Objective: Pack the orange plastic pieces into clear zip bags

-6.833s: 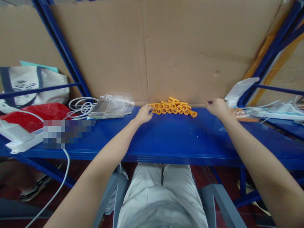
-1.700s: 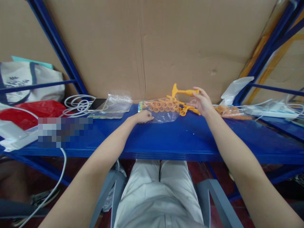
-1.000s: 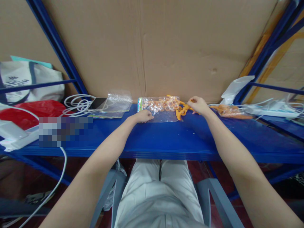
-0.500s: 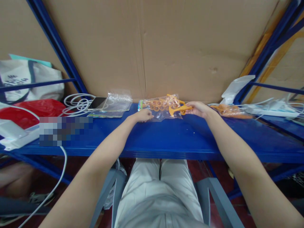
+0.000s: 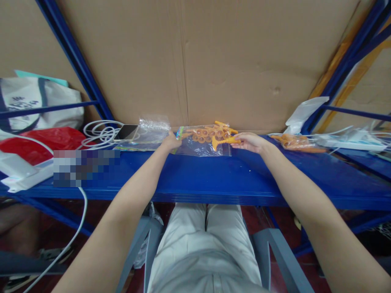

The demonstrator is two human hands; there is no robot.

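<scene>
A clear plastic bag (image 5: 201,151) with a colourful printed end lies flat at the back of the blue shelf. Orange plastic toy parts with round rings (image 5: 205,133) show in or under it. My left hand (image 5: 172,141) is closed on the bag's left, printed end; its fingertips are partly hidden. At the bag's right end, my right hand (image 5: 249,141) pinches an orange plastic piece (image 5: 220,142) with a forked, T-shaped tip, which points left over the bag. Whether this piece is inside the film I cannot tell.
Left of the bag lie flat clear packets (image 5: 149,132), a phone (image 5: 126,132) and a coiled white cable (image 5: 99,134). More bagged orange parts (image 5: 295,143) and a white power strip (image 5: 351,140) are at right. Cardboard (image 5: 229,61) backs the shelf (image 5: 214,175).
My left hand has moved left, from the bag's lower edge to its printed end. The orange piece and my right hand have shifted slightly left. The bag now looks flatter.
</scene>
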